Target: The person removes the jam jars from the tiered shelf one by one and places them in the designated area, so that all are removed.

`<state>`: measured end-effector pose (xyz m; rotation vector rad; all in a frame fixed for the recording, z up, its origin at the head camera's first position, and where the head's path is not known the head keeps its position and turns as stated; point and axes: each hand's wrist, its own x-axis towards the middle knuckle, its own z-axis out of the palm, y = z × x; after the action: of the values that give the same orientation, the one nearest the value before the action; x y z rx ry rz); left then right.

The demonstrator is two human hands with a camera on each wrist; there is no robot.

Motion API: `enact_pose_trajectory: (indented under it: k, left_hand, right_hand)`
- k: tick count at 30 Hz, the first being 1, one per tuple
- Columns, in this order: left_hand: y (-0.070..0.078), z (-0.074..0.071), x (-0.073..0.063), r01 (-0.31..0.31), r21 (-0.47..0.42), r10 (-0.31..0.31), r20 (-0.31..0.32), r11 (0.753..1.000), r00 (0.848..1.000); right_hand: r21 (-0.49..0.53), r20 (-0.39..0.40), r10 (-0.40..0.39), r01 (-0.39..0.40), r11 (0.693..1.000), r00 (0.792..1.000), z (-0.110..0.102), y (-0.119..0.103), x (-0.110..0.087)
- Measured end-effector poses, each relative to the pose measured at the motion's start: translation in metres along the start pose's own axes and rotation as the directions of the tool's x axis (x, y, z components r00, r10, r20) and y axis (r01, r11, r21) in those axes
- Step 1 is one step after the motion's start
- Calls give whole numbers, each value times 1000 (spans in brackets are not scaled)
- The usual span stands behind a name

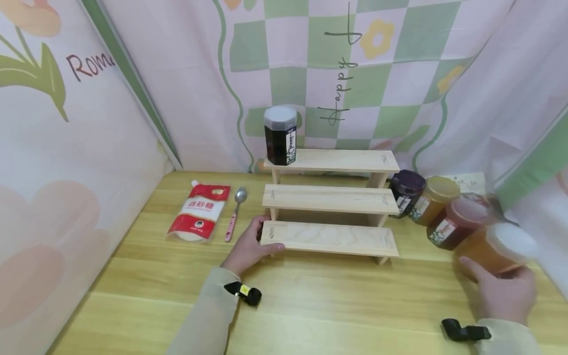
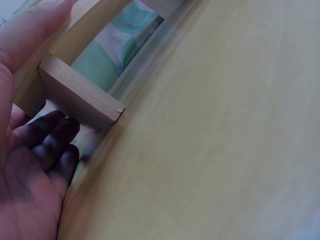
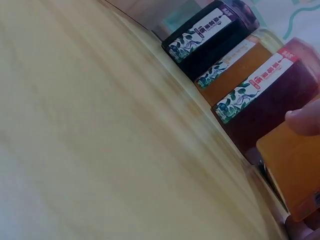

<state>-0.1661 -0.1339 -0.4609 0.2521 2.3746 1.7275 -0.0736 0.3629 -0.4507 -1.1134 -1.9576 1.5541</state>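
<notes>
My left hand (image 1: 248, 249) grips the left end of a three-tier wooden shelf (image 1: 328, 237), thumb over the lowest board. In the left wrist view its curled fingers (image 2: 55, 135) lie beside the shelf's leg (image 2: 80, 92). At the far right, my right hand (image 1: 506, 291) holds an amber jar (image 1: 483, 251) with a whitish lid, tilted. The right wrist view shows the thumb against this jar (image 3: 295, 160), right beside a dark red jar (image 3: 270, 95). A black jar (image 1: 280, 138) with a pale lid stands on the left end of the top board.
Right of the shelf stand a dark purple jar (image 1: 406, 192), an amber one with a yellowish lid (image 1: 432, 199) and the dark red one. A red and white bag (image 1: 199, 212) and a spoon (image 1: 235, 212) lie to the left. A patterned curtain (image 1: 288, 44) hangs behind the table.
</notes>
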Motion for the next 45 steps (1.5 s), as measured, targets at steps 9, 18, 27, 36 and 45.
enact_pose_trajectory:
  k: [9,18,27,36,45]
  left_hand:
    - [-1,-1,-1,6,-15,-6,-2,1000,1000]
    - [-1,-1,-1,4,-25,-4,3,1000,1000]
    - [-2,-2,0,10,-27,-10,-2,1000,1000]
    - [0,0,-1,12,-16,-12,-7,1000,1000]
    - [-1,1,0,7,-10,-7,3,1000,1000]
  right_hand:
    - [-280,51,-74,85,956,996,-4,-3,10]
    - [-304,95,-99,123,945,991,-5,0,17]
    - [-336,272,-246,332,881,930,-14,9,27]
    - [-352,355,-344,465,812,869,-26,12,31]
    - [-378,380,-334,474,795,863,-31,16,34]
